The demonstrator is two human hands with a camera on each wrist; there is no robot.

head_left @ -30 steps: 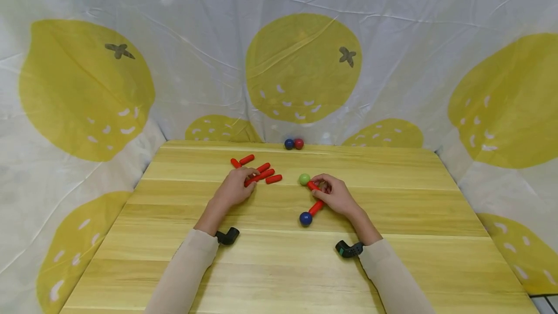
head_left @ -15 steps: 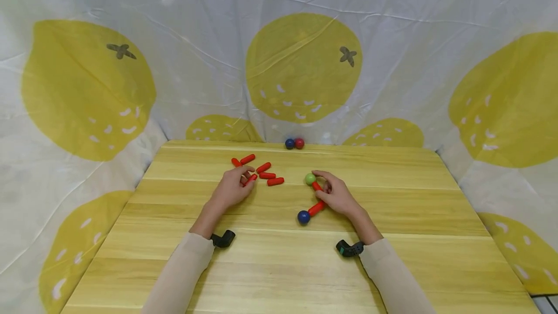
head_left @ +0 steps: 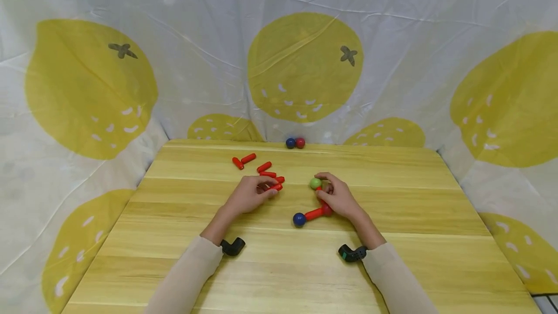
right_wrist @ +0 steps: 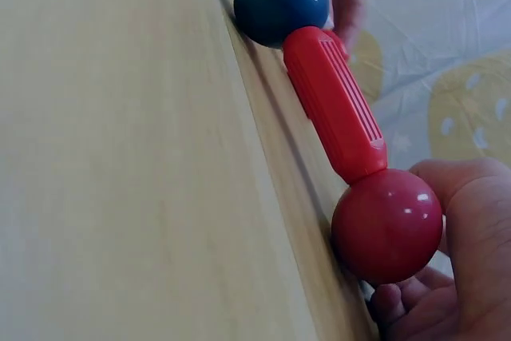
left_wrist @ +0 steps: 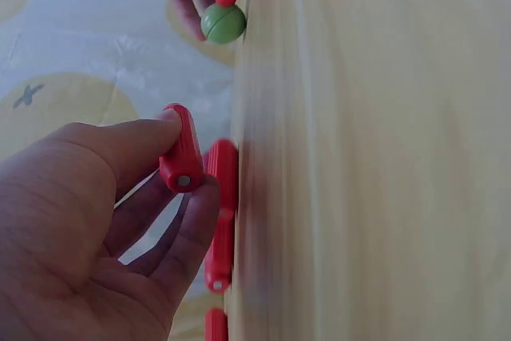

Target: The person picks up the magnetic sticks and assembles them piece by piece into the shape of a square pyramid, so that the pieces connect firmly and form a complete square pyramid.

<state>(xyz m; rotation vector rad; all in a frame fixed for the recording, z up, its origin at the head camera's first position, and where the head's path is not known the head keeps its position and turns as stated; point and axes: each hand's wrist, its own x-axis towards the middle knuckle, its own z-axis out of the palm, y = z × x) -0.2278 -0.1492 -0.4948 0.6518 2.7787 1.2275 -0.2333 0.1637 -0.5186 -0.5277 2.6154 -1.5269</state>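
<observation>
Chain: a blue ball [head_left: 299, 219], a red rod [head_left: 314, 214], a red ball [head_left: 327, 210] and a green ball [head_left: 315, 183] joined in a bent line on the wooden table [head_left: 279, 275], just right of the table's middle
Right hand [head_left: 337, 197]: fingers curled round the chain's bend, thumb side against the red ball, fingertips pinching at the green ball
Loose rod [left_wrist: 180, 149]: pinched between thumb and forefinger of the left hand [head_left: 250, 195], raised a little off the table, left of the chain
Spare rods [head_left: 267, 171]: lying just beyond the left hand; two more balls [head_left: 295, 143] touch at the far edge
Step, as I judge it: fetching another rod for the chain
Next move calls for: bringing the rod's end squarely to a ball while the right hand steadies the chain
Change: the left hand has lifted one rod from the pile and drawn toward the chain; the chain has bent more sharply, its blue end swung left
</observation>
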